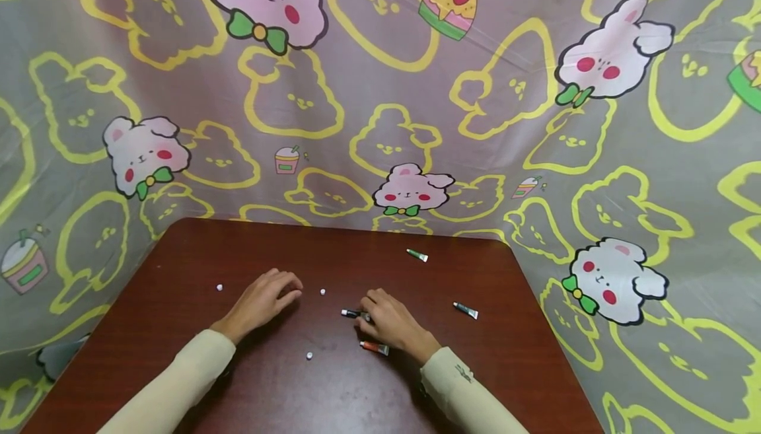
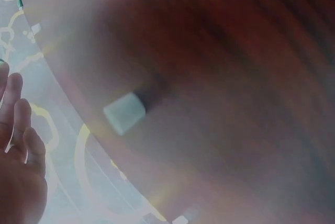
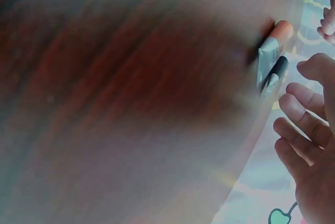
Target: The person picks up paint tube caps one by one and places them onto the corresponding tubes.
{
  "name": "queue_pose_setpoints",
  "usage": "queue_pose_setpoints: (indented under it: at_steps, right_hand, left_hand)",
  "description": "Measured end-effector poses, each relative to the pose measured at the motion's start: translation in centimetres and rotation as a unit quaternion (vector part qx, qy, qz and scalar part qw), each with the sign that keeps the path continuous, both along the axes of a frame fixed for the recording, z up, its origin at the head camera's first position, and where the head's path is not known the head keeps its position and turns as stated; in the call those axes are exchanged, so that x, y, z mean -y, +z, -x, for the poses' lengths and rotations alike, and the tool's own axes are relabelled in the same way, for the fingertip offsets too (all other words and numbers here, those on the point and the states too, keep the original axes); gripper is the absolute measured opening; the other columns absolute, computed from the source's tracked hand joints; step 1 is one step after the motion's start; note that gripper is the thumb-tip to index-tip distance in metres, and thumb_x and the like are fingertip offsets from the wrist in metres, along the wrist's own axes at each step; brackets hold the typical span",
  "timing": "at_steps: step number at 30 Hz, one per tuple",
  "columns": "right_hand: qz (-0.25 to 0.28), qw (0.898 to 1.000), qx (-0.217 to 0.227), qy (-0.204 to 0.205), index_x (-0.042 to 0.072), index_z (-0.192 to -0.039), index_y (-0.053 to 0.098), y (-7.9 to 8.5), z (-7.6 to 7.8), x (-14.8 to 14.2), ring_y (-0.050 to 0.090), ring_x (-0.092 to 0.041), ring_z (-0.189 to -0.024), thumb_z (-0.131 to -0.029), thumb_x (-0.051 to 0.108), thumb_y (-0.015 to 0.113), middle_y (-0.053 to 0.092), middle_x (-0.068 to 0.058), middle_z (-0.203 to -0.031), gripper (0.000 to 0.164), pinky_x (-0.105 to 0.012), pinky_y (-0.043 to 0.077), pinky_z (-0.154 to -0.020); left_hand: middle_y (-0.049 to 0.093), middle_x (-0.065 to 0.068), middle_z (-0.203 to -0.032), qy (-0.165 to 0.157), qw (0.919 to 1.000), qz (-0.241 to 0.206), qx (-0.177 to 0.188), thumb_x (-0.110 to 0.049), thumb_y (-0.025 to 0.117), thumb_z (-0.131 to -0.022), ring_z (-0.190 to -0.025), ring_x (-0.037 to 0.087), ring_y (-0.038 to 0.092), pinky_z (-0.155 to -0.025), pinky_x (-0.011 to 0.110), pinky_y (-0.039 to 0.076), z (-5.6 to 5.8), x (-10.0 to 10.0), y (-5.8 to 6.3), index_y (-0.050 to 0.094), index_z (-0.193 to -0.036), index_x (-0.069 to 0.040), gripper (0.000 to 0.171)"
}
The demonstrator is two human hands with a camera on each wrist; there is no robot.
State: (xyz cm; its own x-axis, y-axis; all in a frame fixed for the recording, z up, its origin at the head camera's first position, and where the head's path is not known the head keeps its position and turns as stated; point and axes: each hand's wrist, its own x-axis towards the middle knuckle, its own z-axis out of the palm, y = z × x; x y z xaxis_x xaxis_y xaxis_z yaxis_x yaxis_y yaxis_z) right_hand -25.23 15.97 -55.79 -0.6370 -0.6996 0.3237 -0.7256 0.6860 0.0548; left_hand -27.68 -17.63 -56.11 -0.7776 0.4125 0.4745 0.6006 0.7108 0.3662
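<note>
My right hand (image 1: 389,322) hovers over a small black paint tube (image 1: 349,314). Its fingers are loosely bent, and in the right wrist view the tube lies apart from the fingertips (image 3: 293,106). The hand hides the far end of that tube in the head view. Just below it lies an orange paint tube (image 1: 374,348). My left hand (image 1: 264,298) is held over the left half of the table with relaxed fingers and nothing in them. Small white caps lie around it: one cap (image 1: 219,287) to its left, another (image 1: 323,292) to its right.
A third white cap (image 1: 309,356) sits nearer the front of the brown table (image 1: 267,394). Farther right are a green tube (image 1: 417,255) at the back and a dark teal tube (image 1: 466,310). Patterned cloth (image 1: 333,176) hangs around the table's back and sides.
</note>
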Motion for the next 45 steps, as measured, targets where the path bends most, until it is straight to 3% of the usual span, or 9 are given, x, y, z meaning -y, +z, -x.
queue_pose_setpoints:
  at_steps: [7, 15, 27, 37, 45]
  right_hand:
    - [0.005, 1.0, 0.016, -0.009, 0.014, -0.103, 0.072, 0.6, -0.4, -0.1, 0.062, -0.016, -0.094, -0.1, 0.031, 0.077, 0.064, 0.002, -0.099, 0.018, -0.033, 0.056, -0.083]
    - [0.011, 1.0, 0.003, 0.002, 0.015, -0.101, 0.071, 0.6, -0.9, -0.6, 0.061, -0.016, -0.094, -0.1, 0.03, 0.077, 0.063, 0.003, -0.098, 0.017, -0.032, 0.055, -0.082]
    - [0.007, 1.0, 0.014, 0.0, 0.019, -0.102, 0.072, 0.0, -1.9, -0.9, 0.063, -0.013, -0.096, -0.102, 0.031, 0.076, 0.067, 0.005, -0.102, 0.013, -0.029, 0.056, -0.084]
    - [0.02, 1.0, 0.009, -0.003, 0.016, -0.104, 0.072, -0.1, -2.2, -1.3, 0.062, -0.015, -0.096, -0.1, 0.033, 0.077, 0.066, 0.003, -0.102, 0.017, -0.032, 0.057, -0.084]
    - [0.02, 0.999, 0.025, -0.007, 0.018, -0.103, 0.071, -0.3, -2.8, -1.8, 0.062, -0.014, -0.096, -0.098, 0.038, 0.08, 0.064, 0.004, -0.1, 0.022, -0.031, 0.056, -0.084]
  left_hand:
    - [0.075, -0.007, -0.097, 0.006, 1.0, 0.001, -0.002, -0.016, 0.086, -0.095, -0.084, 0.011, 0.058, -0.073, 0.035, 0.051, 0.3, 1.1, 0.6, 0.076, -0.104, -0.019, 0.014]
    - [0.075, -0.006, -0.096, 0.014, 0.9999, -0.002, -0.007, -0.013, 0.088, -0.093, -0.084, 0.013, 0.06, -0.072, 0.035, 0.051, 0.4, 3.0, 0.6, 0.075, -0.102, -0.018, 0.016]
    - [0.078, -0.001, -0.101, 0.048, 0.9986, 0.02, -0.003, -0.014, 0.088, -0.092, -0.092, 0.023, 0.067, -0.081, 0.047, 0.056, 0.3, 6.4, 0.2, 0.075, -0.103, -0.017, 0.018]
    - [0.076, 0.005, -0.106, 0.079, 0.9956, 0.035, 0.035, -0.018, 0.087, -0.093, -0.105, 0.034, 0.068, -0.09, 0.057, 0.056, 0.7, 9.1, 0.6, 0.075, -0.107, -0.014, 0.02]
    - [0.072, 0.012, -0.119, 0.104, 0.9897, 0.042, 0.089, -0.023, 0.086, -0.095, -0.114, 0.039, 0.065, -0.095, 0.062, 0.054, 0.5, 10.3, 0.8, 0.075, -0.115, -0.012, 0.025]
